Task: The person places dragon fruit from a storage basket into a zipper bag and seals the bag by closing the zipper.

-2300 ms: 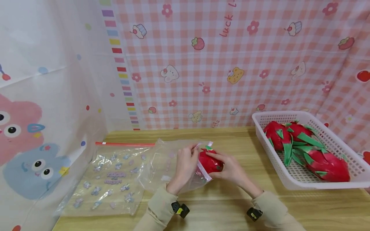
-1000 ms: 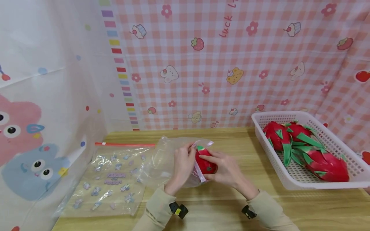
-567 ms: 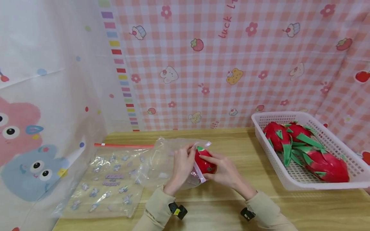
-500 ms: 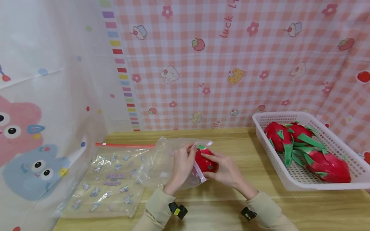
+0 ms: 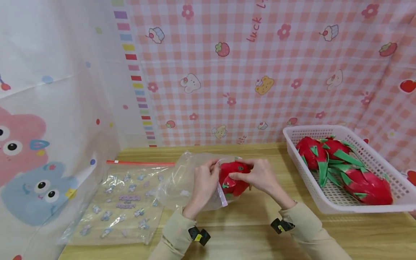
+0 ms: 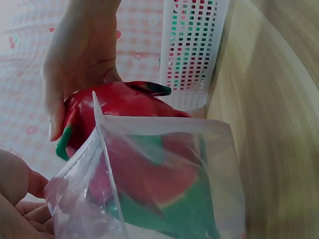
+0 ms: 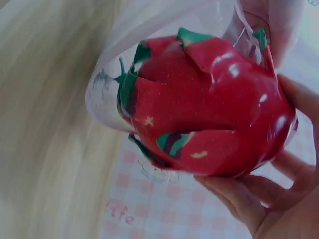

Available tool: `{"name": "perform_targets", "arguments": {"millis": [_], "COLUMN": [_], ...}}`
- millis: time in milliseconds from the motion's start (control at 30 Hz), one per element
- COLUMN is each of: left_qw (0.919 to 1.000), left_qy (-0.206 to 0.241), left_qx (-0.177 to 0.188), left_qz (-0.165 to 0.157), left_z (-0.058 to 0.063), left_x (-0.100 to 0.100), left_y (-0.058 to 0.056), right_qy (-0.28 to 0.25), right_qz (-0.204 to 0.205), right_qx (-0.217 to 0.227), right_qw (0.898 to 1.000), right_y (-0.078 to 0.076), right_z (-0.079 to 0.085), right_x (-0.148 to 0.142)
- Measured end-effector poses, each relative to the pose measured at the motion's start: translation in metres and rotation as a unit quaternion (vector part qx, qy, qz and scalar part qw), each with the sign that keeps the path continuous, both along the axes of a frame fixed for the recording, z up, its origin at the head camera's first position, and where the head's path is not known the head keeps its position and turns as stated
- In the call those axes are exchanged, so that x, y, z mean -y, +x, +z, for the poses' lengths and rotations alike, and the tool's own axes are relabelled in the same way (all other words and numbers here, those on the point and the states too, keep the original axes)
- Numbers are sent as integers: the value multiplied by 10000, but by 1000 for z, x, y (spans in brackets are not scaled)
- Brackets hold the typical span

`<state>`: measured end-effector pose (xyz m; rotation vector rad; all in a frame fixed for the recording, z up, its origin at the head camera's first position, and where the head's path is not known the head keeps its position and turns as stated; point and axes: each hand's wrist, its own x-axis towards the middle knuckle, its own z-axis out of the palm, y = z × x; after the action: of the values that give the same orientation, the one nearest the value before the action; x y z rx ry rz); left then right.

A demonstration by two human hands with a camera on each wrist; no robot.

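A red dragon fruit [image 5: 235, 179] with green-tipped scales is partly inside the mouth of a clear zip bag [image 5: 182, 180]. My right hand [image 5: 264, 177] grips its outer end, fingers on the far side and thumb across the near side. At the bag's opening, my left hand [image 5: 205, 181] pinches the rim; its fingers [image 6: 35, 184] show beside the plastic in the left wrist view. There, green leaves show through the bag wall. The right wrist view has the fruit's red body [image 7: 209, 109] just outside the opening, held between thumb and fingers.
At the right, a white perforated basket [image 5: 303, 184] holds several dragon fruits [image 5: 367, 186]. A second clear bag [image 5: 120, 206] with a red zip strip and small printed figures lies flat on the wooden table [image 5: 247, 242] to the left. Printed cloth hangs behind.
My right hand has shifted its grip and turned the dragon fruit, so its round end mark now points up and away. The left hand keeps hold of the bag rim in nearly the same place.
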<state>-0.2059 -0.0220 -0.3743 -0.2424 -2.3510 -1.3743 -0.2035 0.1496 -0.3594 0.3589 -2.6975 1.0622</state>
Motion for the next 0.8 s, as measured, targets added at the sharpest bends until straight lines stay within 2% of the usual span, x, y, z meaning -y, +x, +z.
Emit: {"name": "perform_targets", "arguments": {"millis": [200,333,467,633,700,800], "left_qw": [9998,9999,9996,9997,9996,9993], "left_qy": [-94,17,150,176,222,348], "left_qx": [-9,106,250,94,7,-15], "left_qz": [157,91,23,139,168,115], "left_z": [0,0,1,1,1,1], "left_x": [0,0,-1,0,0,1], "left_y": [2,2,2,1,1,0], "right_qy": [-179,-488,-806,-1153,-1186,-1038], "right_qz": [-574,-919,-1172,-1012,-834,-566], "right_qx": [137,208,98,141,138,-94], "right_qw": [9981,9944,9898,9881,9893,9929], "right_y": [3,6,9,15,17,20], "right_z": [-5,-9,-14,-27,-33,-39], "right_x": [6,12,17,23,25,28]}}
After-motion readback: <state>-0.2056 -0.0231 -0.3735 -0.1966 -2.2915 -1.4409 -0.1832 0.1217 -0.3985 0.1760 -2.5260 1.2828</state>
